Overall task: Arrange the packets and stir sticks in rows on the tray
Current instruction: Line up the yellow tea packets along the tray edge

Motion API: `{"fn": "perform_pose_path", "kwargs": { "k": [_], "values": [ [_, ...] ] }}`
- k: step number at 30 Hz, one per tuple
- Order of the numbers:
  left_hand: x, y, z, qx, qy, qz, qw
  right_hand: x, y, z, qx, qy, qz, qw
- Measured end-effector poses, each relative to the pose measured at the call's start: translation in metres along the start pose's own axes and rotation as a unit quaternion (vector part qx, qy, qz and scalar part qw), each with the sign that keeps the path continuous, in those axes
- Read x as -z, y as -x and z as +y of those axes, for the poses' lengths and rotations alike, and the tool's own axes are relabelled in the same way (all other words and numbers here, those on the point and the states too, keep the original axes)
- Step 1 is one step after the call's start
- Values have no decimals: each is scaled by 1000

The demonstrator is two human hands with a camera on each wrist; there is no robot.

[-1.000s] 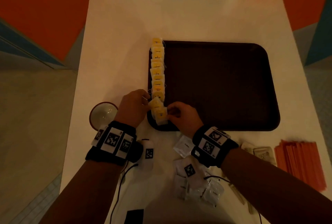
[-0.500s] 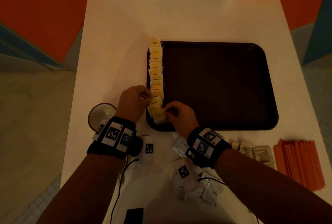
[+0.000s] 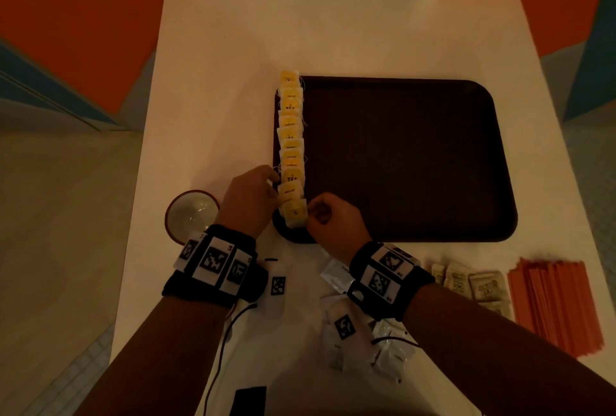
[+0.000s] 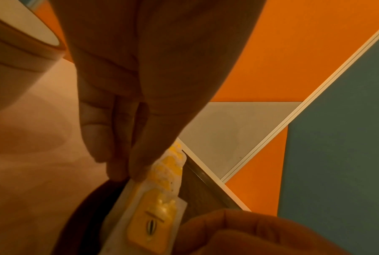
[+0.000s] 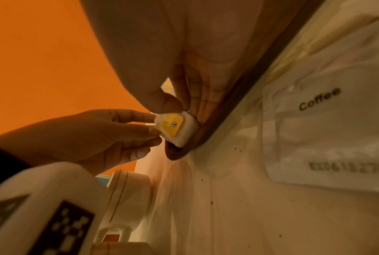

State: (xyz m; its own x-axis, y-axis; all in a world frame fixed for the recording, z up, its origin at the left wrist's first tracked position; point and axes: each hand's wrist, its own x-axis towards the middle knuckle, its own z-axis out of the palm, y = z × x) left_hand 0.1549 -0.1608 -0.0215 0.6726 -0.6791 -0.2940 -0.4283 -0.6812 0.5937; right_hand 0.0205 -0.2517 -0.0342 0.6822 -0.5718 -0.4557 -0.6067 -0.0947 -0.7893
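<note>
In the head view, a row of yellow tea packets (image 3: pixel 291 135) is running down the left edge of the dark tray (image 3: pixel 406 162) at frame centre; the left hand (image 3: pixel 248 197) and right hand (image 3: pixel 333 220) are flanking the nearest tea packet (image 3: pixel 295 214), while orange stir sticks (image 3: pixel 555 305) are lying at lower right on the tabletop (image 3: pixel 216 82). In the left wrist view, straight fingertips (image 4: pixel 138 165) are touching the packet's edge. In the right wrist view, thumb and fingers are pinching it; a coffee packet (image 5: pixel 328 131) is lying at right.
</note>
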Motion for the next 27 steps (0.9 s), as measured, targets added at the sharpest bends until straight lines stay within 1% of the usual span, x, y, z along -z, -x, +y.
{"fn": "perform_pose_path", "kwargs": {
  "k": [4,7,14,16,19,21,23,27],
  "values": [
    [0,-5,2,5,7,-11,1000,0,-1,0,9,9,-6,1000],
    [1,-6,2,12,8,-4,1000,0,0,0,12,13,-6,1000],
    [1,2,-2,-2,32,23,999,3,-1,4,22,-2,43,999],
    [-1,0,-4,1,45,23,999,2,-3,4,32,-19,35,999],
    [-3,-3,-6,9,55,23,998,-2,-6,1,45,-47,-18,998],
    [-4,-5,-7,2,50,24,998,-5,-6,-1,58,-45,-37,997],
    [-3,-6,-8,-3,47,26,999,-6,-7,-3,66,-38,-34,997],
    [0,-5,-7,-16,34,40,998,-2,-11,-4,57,-4,3,998]
  ]
}}
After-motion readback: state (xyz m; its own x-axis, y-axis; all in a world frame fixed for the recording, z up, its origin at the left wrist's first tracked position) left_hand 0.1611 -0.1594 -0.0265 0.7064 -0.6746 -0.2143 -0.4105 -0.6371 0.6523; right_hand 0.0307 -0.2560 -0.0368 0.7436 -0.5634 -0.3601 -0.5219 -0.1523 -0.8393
